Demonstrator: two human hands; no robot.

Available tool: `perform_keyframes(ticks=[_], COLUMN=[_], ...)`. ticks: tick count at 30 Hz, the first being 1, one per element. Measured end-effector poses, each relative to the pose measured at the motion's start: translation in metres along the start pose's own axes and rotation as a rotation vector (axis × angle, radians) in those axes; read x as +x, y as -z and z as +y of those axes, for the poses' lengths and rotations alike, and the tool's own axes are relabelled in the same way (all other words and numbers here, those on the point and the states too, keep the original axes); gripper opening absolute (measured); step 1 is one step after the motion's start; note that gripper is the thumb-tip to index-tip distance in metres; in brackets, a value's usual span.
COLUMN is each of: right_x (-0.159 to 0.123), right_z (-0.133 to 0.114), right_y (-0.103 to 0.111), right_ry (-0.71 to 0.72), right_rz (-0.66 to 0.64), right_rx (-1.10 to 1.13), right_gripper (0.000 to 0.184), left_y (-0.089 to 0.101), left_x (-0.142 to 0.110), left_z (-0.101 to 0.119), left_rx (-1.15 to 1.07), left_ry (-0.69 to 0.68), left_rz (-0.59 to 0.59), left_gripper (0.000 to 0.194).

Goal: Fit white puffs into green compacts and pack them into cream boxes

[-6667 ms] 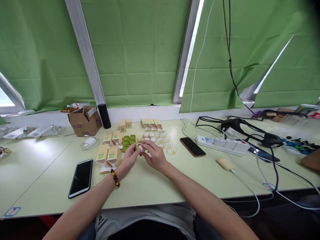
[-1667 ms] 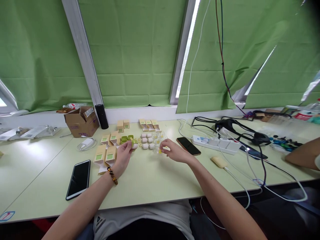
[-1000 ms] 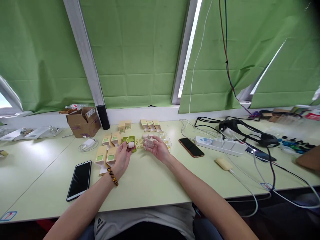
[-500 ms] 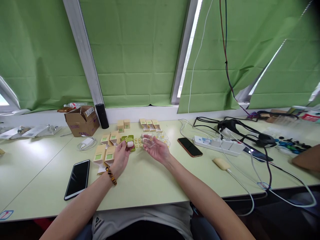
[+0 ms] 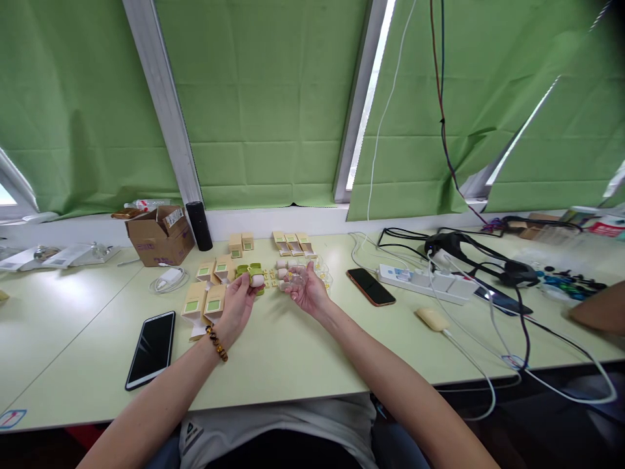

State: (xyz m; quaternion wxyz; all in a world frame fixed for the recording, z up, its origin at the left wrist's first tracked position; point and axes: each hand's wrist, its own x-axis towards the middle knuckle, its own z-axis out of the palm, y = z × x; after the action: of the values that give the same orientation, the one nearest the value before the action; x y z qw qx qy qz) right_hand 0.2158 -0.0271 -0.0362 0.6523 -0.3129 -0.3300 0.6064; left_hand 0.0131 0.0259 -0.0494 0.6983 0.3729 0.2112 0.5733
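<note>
A white piece (image 5: 256,280) and a clear piece (image 5: 295,277), held above a table (image 5: 293,365).
At the frame's centre, the left hand (image 5: 237,301) pinches the white piece; beside it, the right hand (image 5: 313,297) grips the clear piece in bent fingers. Beige boxes (image 5: 193,293) stand left of centre.

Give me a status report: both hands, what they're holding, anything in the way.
Left hand: gripping pale rounded piece. Right hand: palm up, holding clear plastic piece. Small yellow pieces on table between hands.
</note>
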Motion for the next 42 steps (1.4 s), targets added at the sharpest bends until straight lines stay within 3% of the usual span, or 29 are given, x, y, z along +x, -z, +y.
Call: perform_keyframes(ticks=[6, 12, 24, 29, 42], right_x=[0.001, -0.003, -0.011, -0.012, -0.017], right_z=[0.004, 0.012, 0.019, 0.031, 0.041], right_y=[-0.002, -0.009, -0.017, -0.019, -0.023], right_ry=[-0.01, 0.115, 0.415, 0.48, 0.521], right_rz=[0.067, 0.04, 0.041, 0.04, 0.036], right_rx=[0.02, 0.032, -0.431, -0.518, -0.624], right_gripper=[0.056, 0.048, 0.06, 0.053, 0.055], left_y=[-0.003, -0.004, -0.002, -0.003, -0.007], left_x=[-0.003, -0.004, -0.004, -0.005, -0.013], left_z=[0.007, 0.01, 0.009, 0.009, 0.008], left_rx=[-0.027, -0.113, -0.037, -0.007, 0.104], left_ry=[0.032, 0.039, 0.027, 0.017, -0.018], left_rz=[-0.044, -0.108, -0.185, -0.221, -0.313], left_gripper=[0.032, 0.03, 0.033, 0.038, 0.05])
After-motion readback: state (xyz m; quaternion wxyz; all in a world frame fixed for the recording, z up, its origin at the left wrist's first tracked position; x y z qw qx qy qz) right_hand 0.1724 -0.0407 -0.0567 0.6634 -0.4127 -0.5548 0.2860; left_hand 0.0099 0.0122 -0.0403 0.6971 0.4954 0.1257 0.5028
